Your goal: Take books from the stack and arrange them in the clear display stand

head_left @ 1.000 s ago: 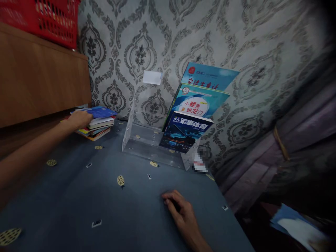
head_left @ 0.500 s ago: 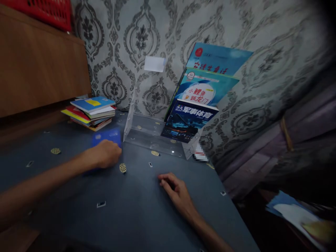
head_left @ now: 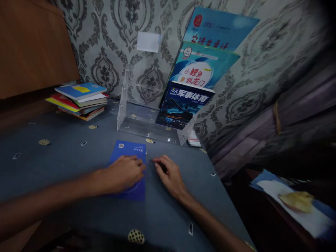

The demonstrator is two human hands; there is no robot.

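A blue booklet [head_left: 131,148] with a small QR code lies in front of me on the dark table. My left hand [head_left: 128,171] is over its middle, fingers curled down onto the cover, and hides much of it. Just right of the booklet, my right hand [head_left: 169,173] rests with bent fingers; a gap shows between thumb and fingers, and nothing is in it. Behind both hands stands a clear acrylic display rack [head_left: 147,130]. Its right side holds a dark military book [head_left: 183,106], a teal book [head_left: 199,71] and a light-blue book [head_left: 220,29], one behind another.
A stack of books [head_left: 81,99] sits at the back left beside a wooden cabinet [head_left: 34,49]. A white card [head_left: 148,42] is above the rack's left side. At the right, a purple curtain [head_left: 257,129] hangs beyond the table edge, with papers [head_left: 283,206] lower down.
My left hand has brought the blue booklet rightward and nearer to me, close to my right hand. The view has tipped downward; the rack and its books look unchanged.
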